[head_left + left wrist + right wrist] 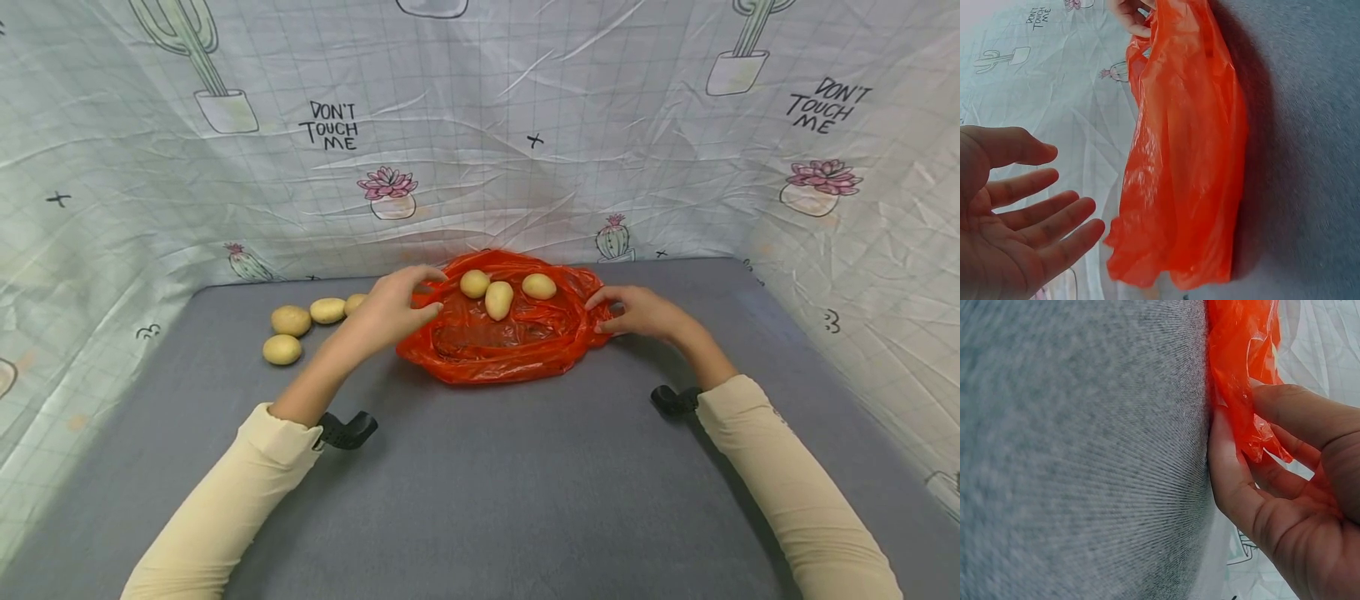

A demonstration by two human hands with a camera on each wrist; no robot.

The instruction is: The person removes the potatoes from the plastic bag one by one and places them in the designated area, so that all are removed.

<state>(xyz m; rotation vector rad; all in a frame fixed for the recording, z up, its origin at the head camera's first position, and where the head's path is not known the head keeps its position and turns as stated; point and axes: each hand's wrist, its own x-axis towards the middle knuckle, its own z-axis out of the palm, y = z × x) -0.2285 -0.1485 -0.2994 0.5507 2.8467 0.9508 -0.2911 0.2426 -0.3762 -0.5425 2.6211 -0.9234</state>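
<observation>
A red plastic bag (495, 371) lies spread on the grey table with its mouth wide. Three potatoes (498, 300) rest inside it, toward the back. My left hand (390, 304) is over the bag's left edge, fingers spread and holding nothing; the left wrist view shows a gap between its fingertips (1088, 205) and the bag. At the opposite end, my right hand (637, 312) pinches the bag's rim between thumb and fingers. In the right wrist view the crumpled plastic (1235, 369) runs between the thumb and the fingers, close to the tabletop.
Several more potatoes (291, 320) lie on the table (480, 483) to the left of the bag, one partly hidden by my left hand. Behind the table hangs a pale printed cloth (495, 167), which also covers both sides.
</observation>
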